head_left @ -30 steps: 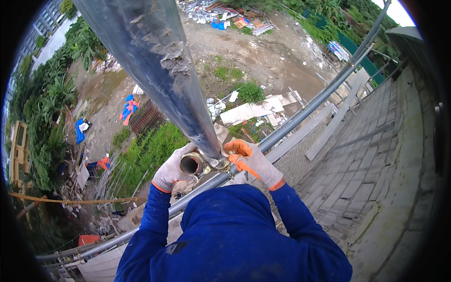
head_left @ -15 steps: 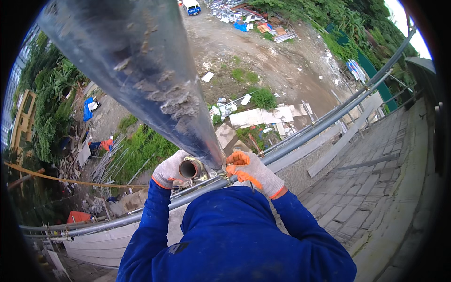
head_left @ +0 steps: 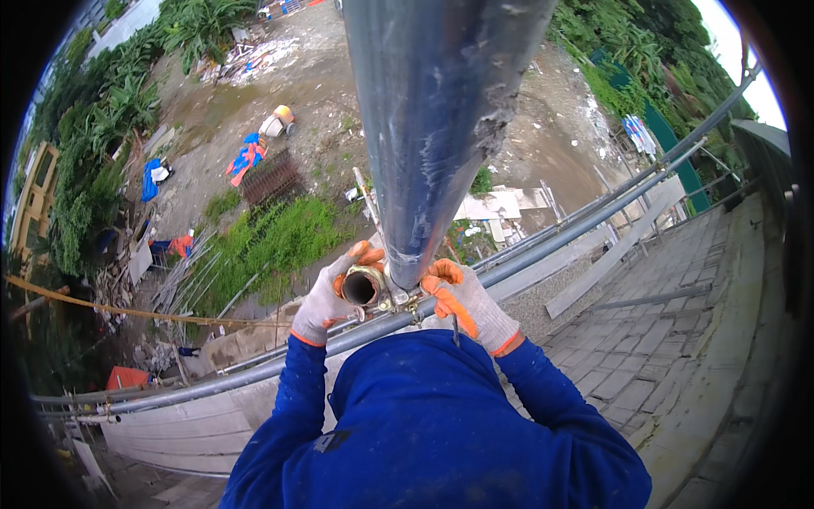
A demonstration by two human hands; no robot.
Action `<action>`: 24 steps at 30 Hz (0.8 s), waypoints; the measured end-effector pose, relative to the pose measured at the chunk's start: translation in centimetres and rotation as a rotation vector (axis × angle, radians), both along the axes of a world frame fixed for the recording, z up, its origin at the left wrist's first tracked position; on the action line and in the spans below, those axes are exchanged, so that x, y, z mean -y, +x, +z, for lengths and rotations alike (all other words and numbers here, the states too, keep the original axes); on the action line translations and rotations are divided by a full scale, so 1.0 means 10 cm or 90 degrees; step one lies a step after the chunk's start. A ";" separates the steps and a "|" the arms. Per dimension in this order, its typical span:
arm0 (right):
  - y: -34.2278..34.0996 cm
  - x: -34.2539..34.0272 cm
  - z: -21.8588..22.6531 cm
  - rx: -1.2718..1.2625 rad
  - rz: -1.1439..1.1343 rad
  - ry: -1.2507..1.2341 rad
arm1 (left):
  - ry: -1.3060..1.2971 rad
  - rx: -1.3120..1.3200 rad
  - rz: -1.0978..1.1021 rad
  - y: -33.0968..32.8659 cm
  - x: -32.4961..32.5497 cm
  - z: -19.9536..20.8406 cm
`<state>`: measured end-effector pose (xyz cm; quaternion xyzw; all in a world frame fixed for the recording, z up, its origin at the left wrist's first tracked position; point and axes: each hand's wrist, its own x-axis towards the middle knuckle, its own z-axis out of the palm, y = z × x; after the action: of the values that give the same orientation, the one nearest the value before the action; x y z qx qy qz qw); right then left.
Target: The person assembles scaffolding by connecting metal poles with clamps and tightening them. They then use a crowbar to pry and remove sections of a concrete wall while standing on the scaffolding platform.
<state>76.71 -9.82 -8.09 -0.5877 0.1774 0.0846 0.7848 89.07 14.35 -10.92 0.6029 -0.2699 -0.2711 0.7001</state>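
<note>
Our left hand [head_left: 319,307] curls round the open pipe end [head_left: 359,290], seemingly steadying it; right hand [head_left: 466,307] bent beside the upright pole [head_left: 432,127], grip unclear.

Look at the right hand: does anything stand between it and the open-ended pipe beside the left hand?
Yes. The tall grey pole does: its lower end sits between the right hand and the open-ended pipe. The left hand is at the pipe's other side.

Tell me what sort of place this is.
Probably a building site, seen from scaffolding: a thick pipe at a metal clamp, with boards on dirt ground below.
</note>
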 end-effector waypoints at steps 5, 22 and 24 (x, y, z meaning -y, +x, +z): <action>-0.02 -0.05 -0.01 -0.023 -0.045 0.029 | -0.047 0.013 0.119 -0.37 0.12 -0.30; 0.01 0.18 -0.05 -0.010 0.083 -0.051 | -0.104 0.094 0.388 -0.70 0.41 -0.47; 0.01 0.21 -0.04 -0.011 0.110 -0.034 | -0.112 0.060 0.394 -0.72 0.41 -0.47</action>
<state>76.77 -11.96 -8.50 -0.6209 0.1346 0.1523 0.7571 81.83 10.23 -15.61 0.6057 -0.1286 0.0071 0.7852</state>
